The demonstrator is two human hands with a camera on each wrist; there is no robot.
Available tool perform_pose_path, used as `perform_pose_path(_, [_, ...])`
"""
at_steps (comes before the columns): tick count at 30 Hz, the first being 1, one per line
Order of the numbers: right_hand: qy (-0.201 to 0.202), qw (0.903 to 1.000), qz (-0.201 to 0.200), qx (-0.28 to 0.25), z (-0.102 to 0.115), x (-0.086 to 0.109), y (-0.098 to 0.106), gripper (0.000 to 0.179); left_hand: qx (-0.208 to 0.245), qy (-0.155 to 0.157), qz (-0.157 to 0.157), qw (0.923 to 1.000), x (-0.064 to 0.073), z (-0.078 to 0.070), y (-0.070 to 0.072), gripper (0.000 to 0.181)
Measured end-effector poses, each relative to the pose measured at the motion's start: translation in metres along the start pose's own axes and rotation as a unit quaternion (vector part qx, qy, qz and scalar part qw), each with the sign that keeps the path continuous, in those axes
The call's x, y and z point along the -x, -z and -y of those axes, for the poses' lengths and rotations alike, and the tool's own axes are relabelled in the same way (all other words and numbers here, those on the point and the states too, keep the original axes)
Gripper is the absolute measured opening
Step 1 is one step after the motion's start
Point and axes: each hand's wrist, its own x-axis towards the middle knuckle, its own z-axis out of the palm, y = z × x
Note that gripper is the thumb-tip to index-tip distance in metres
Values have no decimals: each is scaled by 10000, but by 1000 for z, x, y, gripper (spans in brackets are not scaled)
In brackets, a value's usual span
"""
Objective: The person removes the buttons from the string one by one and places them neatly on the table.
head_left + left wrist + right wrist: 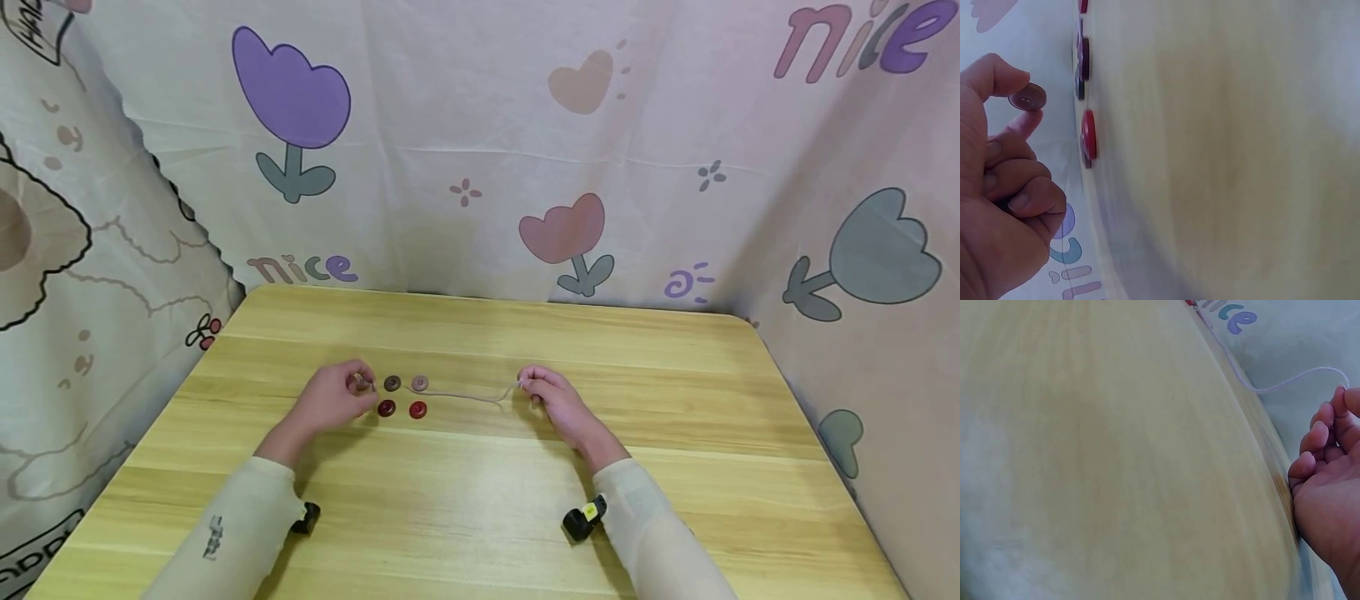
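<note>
My left hand pinches a brown button edge-on between thumb and index finger, raised over the table. Farther right, my right hand pinches one end of a thin pale string with thumb and fingertip. The string curves down and runs left along the table to the loose buttons. Those lie just right of my left hand: an olive-brown button, a pinkish button, a dark red button and a bright red button. The string's other end lies near the pinkish one.
The wooden table extends around both hands. A patterned cloth hangs behind it and along both sides. Each sleeved wrist carries a small black camera, the right wrist's camera being close above the tabletop.
</note>
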Motion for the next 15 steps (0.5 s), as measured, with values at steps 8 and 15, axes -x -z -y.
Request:
perform_pose_path(8, [18,10000,15,-97,0,-1,1,29,191,43,248,9995,10,-12,-8,28])
perform_pose_path(15, [46,10000,36,-55,-1,-1,0,28,-70,-84,606,9981,12,-18,-18,19])
